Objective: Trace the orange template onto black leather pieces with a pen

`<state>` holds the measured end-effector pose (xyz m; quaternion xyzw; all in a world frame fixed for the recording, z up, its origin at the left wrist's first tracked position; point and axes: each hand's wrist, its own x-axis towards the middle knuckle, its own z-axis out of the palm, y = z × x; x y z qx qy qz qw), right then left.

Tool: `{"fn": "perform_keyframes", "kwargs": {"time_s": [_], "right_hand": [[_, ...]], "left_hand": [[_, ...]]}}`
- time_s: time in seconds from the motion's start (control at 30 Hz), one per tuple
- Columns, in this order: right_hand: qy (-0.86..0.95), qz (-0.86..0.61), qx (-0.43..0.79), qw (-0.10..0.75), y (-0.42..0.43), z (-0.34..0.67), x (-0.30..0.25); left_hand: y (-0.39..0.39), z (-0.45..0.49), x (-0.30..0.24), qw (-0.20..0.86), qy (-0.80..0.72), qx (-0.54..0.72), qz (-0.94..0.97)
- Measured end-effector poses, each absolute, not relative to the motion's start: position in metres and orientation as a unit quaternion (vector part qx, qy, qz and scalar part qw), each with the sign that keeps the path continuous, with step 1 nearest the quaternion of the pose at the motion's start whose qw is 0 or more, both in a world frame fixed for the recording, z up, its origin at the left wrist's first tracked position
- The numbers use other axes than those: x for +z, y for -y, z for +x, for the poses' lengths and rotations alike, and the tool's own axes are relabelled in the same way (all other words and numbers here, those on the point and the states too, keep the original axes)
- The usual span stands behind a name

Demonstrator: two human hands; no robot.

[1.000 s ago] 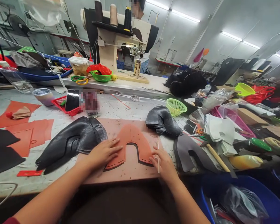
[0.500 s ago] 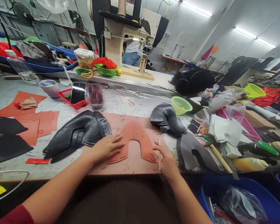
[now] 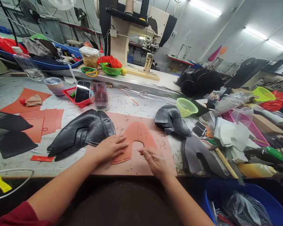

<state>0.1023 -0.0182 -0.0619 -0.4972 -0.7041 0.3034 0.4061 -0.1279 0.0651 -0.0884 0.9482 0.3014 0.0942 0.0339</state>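
An orange U-shaped template lies flat on a pinkish cutting mat at the bench's front edge. My left hand presses flat on the template's left leg, fingers stretched out. My right hand is closed round a thin pale pen, its tip at the inner edge of the template's right leg. A fanned stack of black leather pieces lies just left of my left hand.
A smaller black leather stack and a grey cut piece lie right of the mat. A green basket, a red tray with a phone, a sewing machine and a blue bin surround it. Orange sheets lie left.
My right hand has moved left from the template's outer right edge to its inner edge and tilted the pen from upright to nearly level. The view has shifted slightly; my left hand stays put.
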Motion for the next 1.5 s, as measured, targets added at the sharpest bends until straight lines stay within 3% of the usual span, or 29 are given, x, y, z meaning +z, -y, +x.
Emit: {"fn": "perform_keyframes", "kwargs": {"time_s": [0.27,0.6,0.83,1.07,1.5], "right_hand": [[0.746,-0.48,0.37,0.274,0.008,0.061,-0.067],[0.752,-0.476,0.41,0.199,-0.005,0.053,-0.056],[0.692,-0.599,0.288,0.281,0.019,0.155,-0.065],[0.731,-0.612,0.106,0.281,0.054,0.166,-0.095],[0.717,-0.594,0.153,0.333,0.048,0.166,-0.091]], "left_hand": [[-0.064,-0.128,-0.086,0.033,-0.289,0.097,0.952],[-0.065,-0.129,-0.091,0.037,-0.289,0.076,0.954],[-0.069,-0.118,-0.073,0.045,-0.297,0.074,0.951],[-0.084,-0.053,-0.062,0.035,-0.304,0.044,0.951],[-0.087,-0.026,-0.089,0.071,-0.257,0.042,0.963]]}}
